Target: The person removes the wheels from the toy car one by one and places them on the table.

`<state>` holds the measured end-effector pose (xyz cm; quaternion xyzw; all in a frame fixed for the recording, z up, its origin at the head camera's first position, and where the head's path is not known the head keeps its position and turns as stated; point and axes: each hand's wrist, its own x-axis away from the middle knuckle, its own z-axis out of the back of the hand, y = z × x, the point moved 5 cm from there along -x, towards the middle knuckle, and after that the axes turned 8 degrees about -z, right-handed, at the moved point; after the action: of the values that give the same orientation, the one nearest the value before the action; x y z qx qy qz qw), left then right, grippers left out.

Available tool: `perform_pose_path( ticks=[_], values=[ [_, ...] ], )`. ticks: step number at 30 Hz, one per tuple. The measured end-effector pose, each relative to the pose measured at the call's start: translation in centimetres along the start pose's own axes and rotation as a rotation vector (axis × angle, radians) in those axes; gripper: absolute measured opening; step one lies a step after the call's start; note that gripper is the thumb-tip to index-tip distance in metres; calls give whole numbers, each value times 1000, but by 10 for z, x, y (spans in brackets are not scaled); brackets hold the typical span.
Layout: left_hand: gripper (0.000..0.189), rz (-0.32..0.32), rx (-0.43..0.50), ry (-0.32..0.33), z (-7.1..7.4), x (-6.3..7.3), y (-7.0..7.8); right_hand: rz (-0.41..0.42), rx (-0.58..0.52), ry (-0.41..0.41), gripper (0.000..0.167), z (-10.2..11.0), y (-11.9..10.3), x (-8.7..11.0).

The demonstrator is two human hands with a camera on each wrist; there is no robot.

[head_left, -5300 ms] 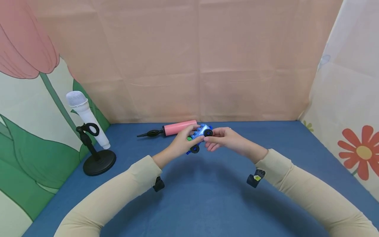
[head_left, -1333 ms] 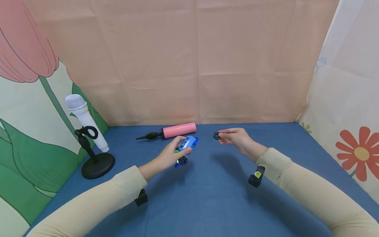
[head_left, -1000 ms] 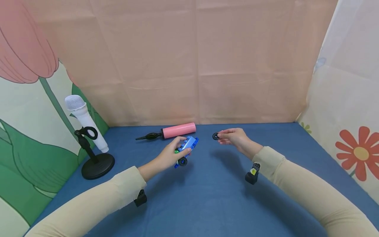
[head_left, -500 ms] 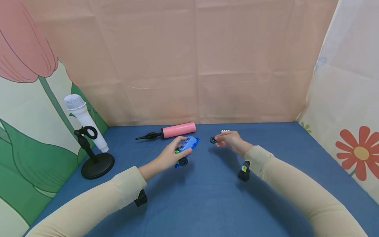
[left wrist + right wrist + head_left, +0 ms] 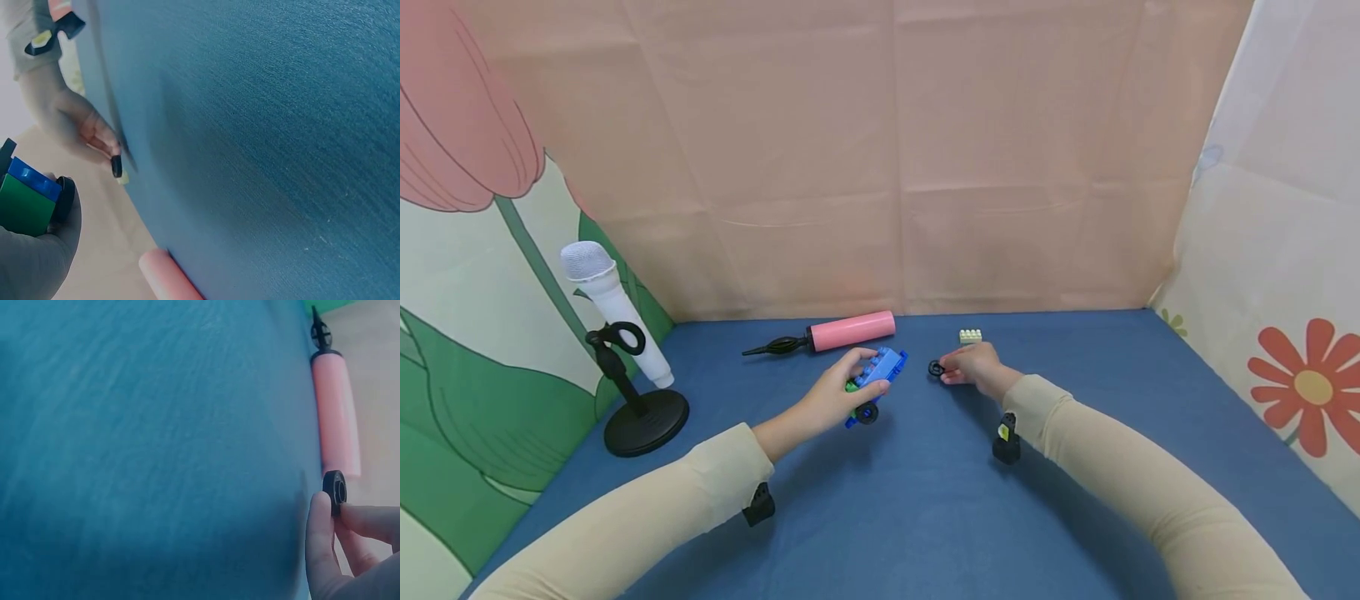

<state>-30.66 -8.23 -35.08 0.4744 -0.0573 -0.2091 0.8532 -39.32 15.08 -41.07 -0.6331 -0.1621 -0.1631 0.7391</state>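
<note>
My left hand (image 5: 831, 398) grips a toy car (image 5: 882, 367) built of blue and green blocks, held tilted over the table. One black wheel (image 5: 867, 412) shows at its near end, below the thumb. In the left wrist view the car's green block (image 5: 25, 206) faces the camera. My right hand (image 5: 976, 367) pinches a small loose black toy wheel (image 5: 335, 490) between thumb and fingers, low over the table and right of the car. Just behind that hand lies a cream studded toy block (image 5: 970, 336).
A pink hand pump (image 5: 852, 331) with a black nozzle lies along the back of the blue table (image 5: 910, 517). At the left a white microphone (image 5: 617, 308) leans in a black round-based stand (image 5: 647, 423). Fabric walls close off the back and sides.
The wheel at the car's far end came off into my right hand, which moved away right. It has since lowered toward me and slightly left, uncovering the cream block. My left hand shifted left and nearer.
</note>
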Motion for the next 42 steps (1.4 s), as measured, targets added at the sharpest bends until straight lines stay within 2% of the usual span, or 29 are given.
perform_pose_path(
  ticks=[9, 15, 19, 23, 26, 31, 42],
  values=[
    [57, 2, -2, -3, -3, 0, 0, -5, 59, 27, 24, -2, 3, -5],
    [59, -2, -1, -4, -3, -1, 0, 11, 92, 9, 24, -4, 1, -4],
    [60, -28, 19, 18, 1, -2, 2, 23, 92, -38, 26, -5, 0, -4],
    [60, -48, 0, 24, 3, -3, 5, 19, 67, -85, 30, -2, 0, -4],
    [59, -33, -3, 20, 1, -2, 5, 23, 46, -128, 33, 3, -2, -3],
    [57, -13, 7, 25, 0, -1, 5, 80, 36, -215, 40, 9, -13, 2],
    [59, -26, 18, 31, 1, -5, 7, 138, 31, -346, 43, 12, -33, 21]
  ],
)
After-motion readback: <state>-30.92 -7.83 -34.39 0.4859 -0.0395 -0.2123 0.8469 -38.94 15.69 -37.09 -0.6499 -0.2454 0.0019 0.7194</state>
